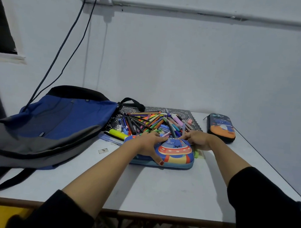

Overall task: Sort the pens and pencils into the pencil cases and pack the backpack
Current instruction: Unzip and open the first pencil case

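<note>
The left hand (147, 144) is lying across the domed lid of the blue pencil case (176, 153), which is sitting closed on the desk (157, 190) just in front of the person; its fingers (159, 137) are reaching over the far edge while the thumb is pressing the near edge, so the hand is gripping the case across its width; the right hand (197, 139) is resting at the case's far right corner, fingers pointing inward along the far edge, though whether they are pinching anything I cannot tell; a loose pile of pens and pencils (150, 122) is lying just behind the case on a patterned mat (184, 114); a yellow highlighter (118, 134) is lying at the pile's near left; the blue and grey backpack (62, 122) is lying flat at the left; a dark pencil case (221, 129) is sitting closed at the far right.
</note>
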